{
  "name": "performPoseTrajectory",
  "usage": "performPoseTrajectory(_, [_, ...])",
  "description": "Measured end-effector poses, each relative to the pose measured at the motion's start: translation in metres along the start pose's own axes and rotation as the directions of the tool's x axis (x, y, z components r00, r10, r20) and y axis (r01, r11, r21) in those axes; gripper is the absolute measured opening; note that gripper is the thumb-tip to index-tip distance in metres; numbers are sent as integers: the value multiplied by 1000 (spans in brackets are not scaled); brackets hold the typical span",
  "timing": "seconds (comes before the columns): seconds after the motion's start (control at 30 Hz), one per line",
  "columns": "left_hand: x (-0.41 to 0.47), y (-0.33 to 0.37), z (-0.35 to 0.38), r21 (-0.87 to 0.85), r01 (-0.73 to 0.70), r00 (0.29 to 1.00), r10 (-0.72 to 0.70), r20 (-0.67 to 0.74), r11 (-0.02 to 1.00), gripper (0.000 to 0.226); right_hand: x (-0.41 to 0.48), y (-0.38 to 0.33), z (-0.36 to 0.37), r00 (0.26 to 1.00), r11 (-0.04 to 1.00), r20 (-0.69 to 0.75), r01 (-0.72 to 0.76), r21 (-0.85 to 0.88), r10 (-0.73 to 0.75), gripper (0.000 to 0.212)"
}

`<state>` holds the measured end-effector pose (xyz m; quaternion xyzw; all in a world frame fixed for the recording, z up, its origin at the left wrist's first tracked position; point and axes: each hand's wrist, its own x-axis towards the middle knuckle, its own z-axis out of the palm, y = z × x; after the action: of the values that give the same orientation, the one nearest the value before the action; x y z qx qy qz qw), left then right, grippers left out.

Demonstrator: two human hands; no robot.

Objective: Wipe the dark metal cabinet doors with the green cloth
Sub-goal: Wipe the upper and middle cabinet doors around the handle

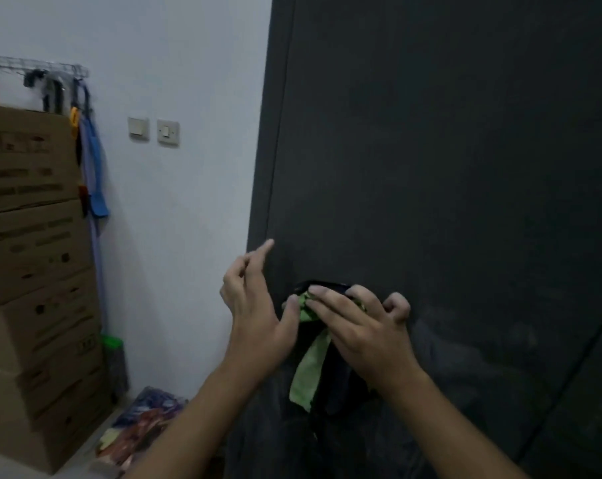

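The dark cabinet door (448,150) fills the right of the view, its top and bottom cut off. Against it the right hand (358,326) presses the bunched green cloth (308,361), fingers closed over the wad; the left hand (254,305) touches it, fingers loosely spread. Soft and light, the cloth is probably best gripped at the wad; a dark item behind it is unclear.

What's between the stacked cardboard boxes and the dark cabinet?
In the head view, bare white wall carrying two pale switch plates; a colourful bag lies on the floor.
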<state>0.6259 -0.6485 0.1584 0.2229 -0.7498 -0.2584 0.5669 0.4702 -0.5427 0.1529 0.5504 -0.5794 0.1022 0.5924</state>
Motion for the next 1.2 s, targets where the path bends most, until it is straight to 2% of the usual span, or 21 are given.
performPoseTrajectory(0.07, [-15, 16, 18, 42, -141, 988, 143, -56, 989, 53, -7, 14, -8, 996, 997, -23, -81, 13, 81, 36])
performPoseTrajectory(0.17, [-35, 33, 46, -14, -292, 955, 292, 44, 956, 38, -22, 41, -20, 979, 979, -24, -199, 38, 200, 39])
performPoseTrajectory(0.27, [-54, 54, 79, -132, -310, 929, 330, 168, 941, 44, -38, 64, -33, 960, 959, 4, -279, 42, 279, 40])
performPoseTrajectory(0.37, [-71, 74, 115, -107, -291, 939, 305, 159, 951, 48, -53, 76, -47, 946, 940, 154, -306, 151, 284, 49])
performPoseTrajectory(0.43, [-83, 88, 139, -100, -301, 943, 312, 114, 948, 44, -61, 93, -60, 918, 899, 304, -340, 275, 254, 57])
performPoseTrajectory(0.5, [-94, 97, 159, -36, -282, 956, 284, 68, 959, 40, -66, 114, -75, 890, 850, 432, -336, 405, 147, 65])
performPoseTrajectory(0.6, [-102, 106, 188, 34, -213, 976, 211, 49, 977, 48, -76, 146, -96, 846, 785, 533, -322, 529, -13, 72])
performPoseTrajectory(0.67, [-102, 116, 208, -15, -189, 982, 189, 15, 982, 52, -86, 166, -108, 866, 799, 499, -285, 530, -21, 66])
performPoseTrajectory(0.77, [-94, 141, 238, -22, -209, 977, 208, -38, 978, 59, -109, 206, -119, 926, 797, 358, -302, 523, 116, 56])
performPoseTrajectory(0.87, [-92, 171, 264, 21, -282, 958, 283, -45, 959, 56, -134, 246, -125, 939, 771, 250, -336, 541, 234, 48])
performPoseTrajectory(0.93, [-96, 182, 279, 97, -393, 918, 397, -14, 914, 55, -145, 266, -127, 941, 754, 203, -340, 562, 273, 42])
performPoseTrajectory(1.03, [-100, 174, 287, 193, -533, 845, 529, 76, 824, 62, -156, 285, -128, 946, 758, 179, -324, 566, 271, 37])
performPoseTrajectory(1.1, [-96, 167, 282, 219, -583, 810, 582, 80, 782, 60, -163, 294, -130, 950, 762, 177, -313, 567, 259, 37])
performPoseTrajectory(1.17, [-86, 172, 274, 268, -595, 789, 614, 17, 758, 58, -170, 300, -132, 946, 760, 171, -323, 565, 275, 37])
performPoseTrajectory(1.2, [-78, 177, 272, 277, -563, 801, 597, -50, 778, 57, -173, 302, -133, 941, 762, 169, -338, 552, 294, 39])
